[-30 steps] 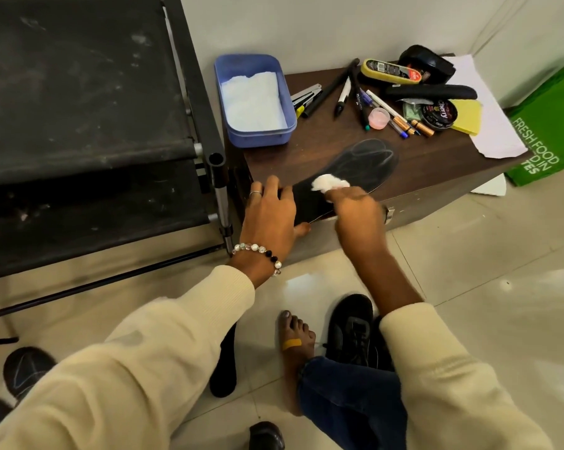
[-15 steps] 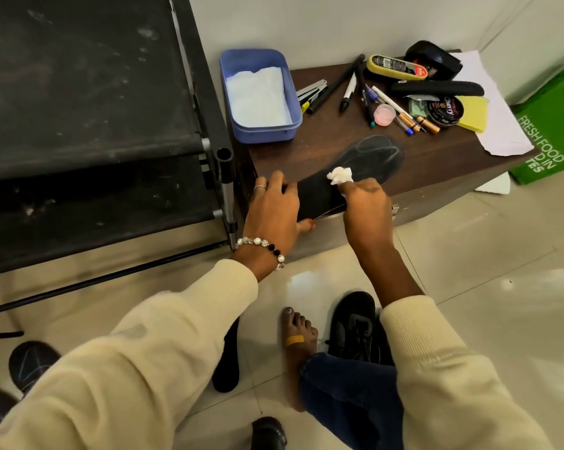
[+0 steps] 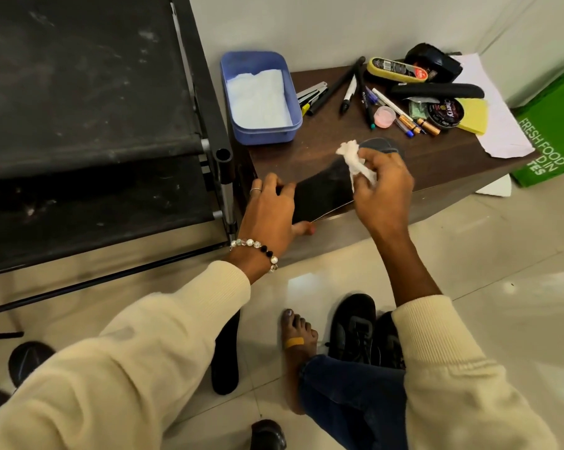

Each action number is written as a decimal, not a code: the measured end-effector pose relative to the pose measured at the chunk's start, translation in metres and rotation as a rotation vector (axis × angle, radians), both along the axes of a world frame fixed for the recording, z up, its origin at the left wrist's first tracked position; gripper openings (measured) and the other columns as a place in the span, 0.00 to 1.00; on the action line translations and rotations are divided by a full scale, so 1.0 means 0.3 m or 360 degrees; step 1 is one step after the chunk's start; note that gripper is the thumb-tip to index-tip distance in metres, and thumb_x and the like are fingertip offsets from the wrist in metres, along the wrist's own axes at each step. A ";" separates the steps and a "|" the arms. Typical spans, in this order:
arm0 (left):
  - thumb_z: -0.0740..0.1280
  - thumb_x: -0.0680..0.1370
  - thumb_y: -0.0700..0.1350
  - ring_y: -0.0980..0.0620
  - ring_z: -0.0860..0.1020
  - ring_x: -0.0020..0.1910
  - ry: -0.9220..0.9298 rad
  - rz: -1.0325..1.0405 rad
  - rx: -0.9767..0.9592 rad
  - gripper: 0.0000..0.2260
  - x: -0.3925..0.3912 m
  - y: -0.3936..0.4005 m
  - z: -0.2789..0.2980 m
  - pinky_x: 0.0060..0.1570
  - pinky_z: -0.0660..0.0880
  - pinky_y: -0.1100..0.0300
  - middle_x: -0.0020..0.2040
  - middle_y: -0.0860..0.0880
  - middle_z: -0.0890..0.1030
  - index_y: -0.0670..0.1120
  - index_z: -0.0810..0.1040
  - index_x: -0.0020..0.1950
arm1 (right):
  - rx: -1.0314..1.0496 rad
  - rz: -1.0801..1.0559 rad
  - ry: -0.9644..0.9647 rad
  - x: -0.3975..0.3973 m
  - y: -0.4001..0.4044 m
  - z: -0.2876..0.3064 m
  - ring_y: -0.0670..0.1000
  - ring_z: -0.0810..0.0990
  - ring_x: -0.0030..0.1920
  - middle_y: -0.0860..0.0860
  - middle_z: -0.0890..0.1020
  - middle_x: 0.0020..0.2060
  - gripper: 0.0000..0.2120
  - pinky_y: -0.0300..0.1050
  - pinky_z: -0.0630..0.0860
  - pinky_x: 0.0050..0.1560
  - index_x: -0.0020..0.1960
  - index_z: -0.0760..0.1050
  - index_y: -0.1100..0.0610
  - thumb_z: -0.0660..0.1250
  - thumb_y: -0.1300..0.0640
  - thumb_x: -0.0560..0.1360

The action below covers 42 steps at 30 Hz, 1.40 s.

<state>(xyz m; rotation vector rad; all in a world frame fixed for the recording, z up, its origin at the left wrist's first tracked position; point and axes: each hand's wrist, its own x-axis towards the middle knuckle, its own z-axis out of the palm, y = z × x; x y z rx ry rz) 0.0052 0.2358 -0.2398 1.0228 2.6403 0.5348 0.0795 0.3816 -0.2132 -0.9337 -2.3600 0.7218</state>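
A black shoe insole (image 3: 323, 190) lies on the dark wooden low table (image 3: 436, 157), its heel end over the front edge. My left hand (image 3: 271, 209) grips that heel end, fingers on top and thumb underneath. My right hand (image 3: 381, 186) pinches a crumpled white tissue (image 3: 355, 160) over the middle of the insole and hides part of its toe end.
A blue tub (image 3: 261, 99) with white tissue stands at the table's back left. Pens, a polish tin (image 3: 444, 112), a yellow sponge and brushes crowd the back right. A black rack (image 3: 89, 125) is left. Black shoes (image 3: 355, 329) and another insole (image 3: 225, 358) lie on the floor.
My right hand has moved the tissue forward along the insole from near the heel towards the toe. My left hand has kept its hold on the heel end.
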 end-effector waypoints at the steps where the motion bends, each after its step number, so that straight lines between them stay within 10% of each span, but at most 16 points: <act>1: 0.72 0.71 0.59 0.44 0.64 0.65 -0.0007 -0.0001 -0.0001 0.35 -0.001 -0.002 0.001 0.67 0.67 0.54 0.66 0.45 0.65 0.45 0.66 0.72 | 0.0066 0.0016 -0.0105 -0.004 -0.004 -0.004 0.53 0.73 0.58 0.56 0.75 0.57 0.16 0.42 0.72 0.60 0.62 0.76 0.59 0.66 0.65 0.74; 5: 0.74 0.70 0.58 0.45 0.64 0.64 -0.0001 0.0007 0.0009 0.35 -0.001 -0.006 -0.002 0.65 0.68 0.55 0.65 0.46 0.65 0.45 0.68 0.71 | 0.0538 0.0259 -0.0612 -0.015 -0.058 -0.055 0.58 0.70 0.58 0.58 0.75 0.56 0.14 0.48 0.71 0.56 0.59 0.78 0.61 0.67 0.63 0.74; 16: 0.73 0.70 0.58 0.45 0.65 0.62 0.0010 0.0001 0.0051 0.32 -0.005 -0.010 -0.005 0.63 0.66 0.57 0.63 0.47 0.67 0.45 0.70 0.69 | 0.0522 0.0707 -0.0741 -0.002 -0.046 -0.058 0.62 0.75 0.58 0.61 0.79 0.57 0.16 0.51 0.73 0.56 0.60 0.78 0.63 0.66 0.66 0.72; 20: 0.73 0.70 0.58 0.46 0.65 0.62 0.0005 0.0001 0.0036 0.32 -0.009 -0.003 -0.003 0.62 0.67 0.57 0.63 0.47 0.67 0.45 0.70 0.69 | 0.0418 0.0310 -0.0891 -0.022 -0.026 -0.066 0.56 0.70 0.64 0.59 0.71 0.65 0.20 0.42 0.67 0.64 0.68 0.71 0.60 0.65 0.62 0.76; 26: 0.74 0.71 0.55 0.46 0.67 0.60 0.0058 0.0029 0.0118 0.28 -0.008 -0.005 -0.011 0.60 0.70 0.55 0.61 0.46 0.69 0.45 0.73 0.67 | 0.0297 0.0547 -0.0524 -0.022 -0.142 -0.118 0.40 0.74 0.47 0.56 0.78 0.48 0.12 0.20 0.64 0.43 0.53 0.80 0.66 0.60 0.67 0.75; 29: 0.74 0.69 0.57 0.46 0.66 0.60 0.0018 0.0016 0.0093 0.31 -0.011 -0.004 -0.008 0.60 0.68 0.57 0.61 0.48 0.68 0.45 0.73 0.67 | 0.0148 0.0482 -0.0521 -0.017 -0.073 -0.111 0.36 0.74 0.49 0.56 0.79 0.52 0.13 0.28 0.70 0.49 0.57 0.79 0.63 0.63 0.65 0.74; 32: 0.74 0.69 0.57 0.47 0.66 0.60 0.0009 0.0021 0.0068 0.31 -0.015 -0.001 -0.007 0.60 0.68 0.58 0.61 0.48 0.68 0.45 0.72 0.68 | 0.0479 0.0443 -0.0593 -0.043 -0.032 -0.113 0.59 0.74 0.58 0.62 0.79 0.55 0.15 0.49 0.74 0.53 0.58 0.78 0.66 0.67 0.69 0.71; 39: 0.73 0.71 0.55 0.46 0.67 0.62 0.0043 0.0065 0.0131 0.36 -0.002 0.000 -0.003 0.63 0.64 0.58 0.65 0.46 0.70 0.44 0.65 0.73 | 0.0322 0.0696 -0.0400 -0.035 -0.109 -0.150 0.54 0.74 0.51 0.59 0.78 0.49 0.10 0.38 0.71 0.49 0.52 0.80 0.65 0.64 0.67 0.73; 42: 0.74 0.70 0.57 0.45 0.67 0.65 0.0031 0.0049 0.0088 0.43 -0.004 0.003 0.001 0.65 0.61 0.58 0.68 0.45 0.69 0.43 0.57 0.77 | 0.0562 0.0696 -0.0457 -0.011 -0.077 -0.149 0.59 0.77 0.50 0.61 0.79 0.50 0.12 0.50 0.78 0.47 0.54 0.79 0.65 0.69 0.66 0.71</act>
